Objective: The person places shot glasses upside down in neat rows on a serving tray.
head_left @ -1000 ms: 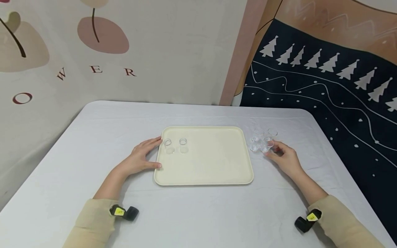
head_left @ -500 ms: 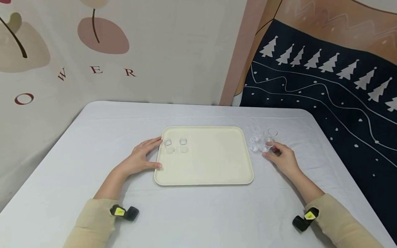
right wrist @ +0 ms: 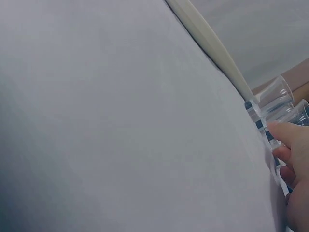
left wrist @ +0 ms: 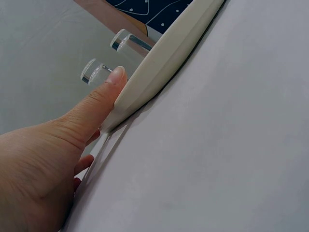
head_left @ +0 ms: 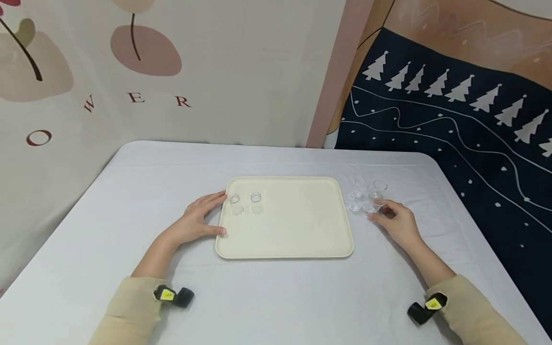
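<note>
A cream rectangular tray (head_left: 297, 225) lies on the white-covered table. Two clear shot glasses (head_left: 256, 203) stand upside down near its left end, thick bases up. My left hand (head_left: 194, 219) is at the tray's left edge, thumb (left wrist: 99, 104) laid against the rim and fingers spread along the side. Just right of the tray, several more clear shot glasses (head_left: 356, 196) stand close together, mouths up. My right hand (head_left: 398, 225) pinches one shot glass (head_left: 376, 197) of this group between thumb and fingers. Its lower part overlaps its neighbours in the head view.
The white tablecloth (head_left: 276, 297) spreads around the tray. A pale printed cloth (head_left: 241, 72) hangs behind the table, and a dark tree-patterned cloth (head_left: 431, 120) hangs at the right. Each sleeve cuff carries a small black camera (head_left: 185, 297).
The shot glass at my right hand has tilted or shifted slightly, its round mouth showing less plainly than before. My left hand and the tray stay in place.
</note>
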Available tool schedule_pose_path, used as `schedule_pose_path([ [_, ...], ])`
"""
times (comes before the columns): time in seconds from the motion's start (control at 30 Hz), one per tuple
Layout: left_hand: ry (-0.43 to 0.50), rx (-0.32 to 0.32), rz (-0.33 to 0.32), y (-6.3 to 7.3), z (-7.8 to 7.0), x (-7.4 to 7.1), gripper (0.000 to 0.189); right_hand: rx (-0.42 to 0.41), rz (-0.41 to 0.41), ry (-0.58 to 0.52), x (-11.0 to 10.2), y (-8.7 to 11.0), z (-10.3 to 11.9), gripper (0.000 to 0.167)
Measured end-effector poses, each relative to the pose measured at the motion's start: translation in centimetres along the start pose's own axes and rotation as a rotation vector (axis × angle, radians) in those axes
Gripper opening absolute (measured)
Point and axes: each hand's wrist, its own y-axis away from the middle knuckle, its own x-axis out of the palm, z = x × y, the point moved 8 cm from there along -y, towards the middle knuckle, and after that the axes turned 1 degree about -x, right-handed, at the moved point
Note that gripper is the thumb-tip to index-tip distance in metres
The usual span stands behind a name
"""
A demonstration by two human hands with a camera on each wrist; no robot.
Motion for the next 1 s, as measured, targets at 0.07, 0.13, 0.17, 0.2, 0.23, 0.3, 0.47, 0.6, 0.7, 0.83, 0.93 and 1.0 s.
schedule_pose_path([
  [0.07, 0.000, 0.000, 0.000, 0.0, 0.0, 0.0, 0.100, 0.012, -0.010, -0.011, -0.3, 0.1, 0.1, 0.038],
  [0.13, 0.001, -0.003, 0.001, 0.0, -0.1, 0.0, 0.101, 0.026, -0.017, -0.018, -0.7, 0.2, 0.2, 0.039],
  [0.17, 0.002, -0.005, 0.002, 0.0, -0.1, 0.0, 0.101, 0.032, -0.019, -0.022, -0.8, 0.2, 0.3, 0.039],
  [0.2, 0.004, -0.007, 0.003, -0.1, 0.0, 0.0, 0.101, 0.036, -0.021, -0.025, -0.9, 0.2, 0.4, 0.039],
  [0.23, 0.004, -0.009, 0.005, 0.0, 0.0, 0.0, 0.101, 0.039, -0.021, -0.026, -1.0, 0.2, 0.5, 0.039],
  [0.3, 0.006, -0.012, 0.006, 0.0, 0.0, 0.0, 0.101, 0.041, -0.022, -0.027, -1.2, 0.2, 0.8, 0.040],
  [0.47, 0.008, -0.012, 0.006, 0.0, 0.1, 0.1, 0.102, 0.025, -0.029, -0.055, -1.5, 0.2, 1.8, 0.037],
  [0.6, 0.008, -0.009, 0.006, 0.0, 0.1, 0.1, 0.102, 0.004, -0.032, -0.084, -1.6, 0.2, 2.6, 0.034],
  [0.7, 0.006, -0.008, 0.006, 0.0, 0.2, 0.1, 0.102, -0.014, -0.032, -0.098, -1.6, 0.2, 3.3, 0.032],
  [0.83, 0.002, -0.008, 0.004, 0.0, 0.2, 0.1, 0.102, -0.040, -0.034, -0.112, -1.6, 0.3, 4.1, 0.030],
  [0.93, 0.001, -0.009, 0.002, 0.0, 0.2, 0.1, 0.102, -0.060, -0.037, -0.131, -1.6, 0.4, 4.8, 0.027],
  [1.0, 0.003, -0.010, 0.002, 0.0, 0.1, 0.1, 0.102, -0.078, -0.041, -0.145, -1.5, 0.4, 5.3, 0.026],
])
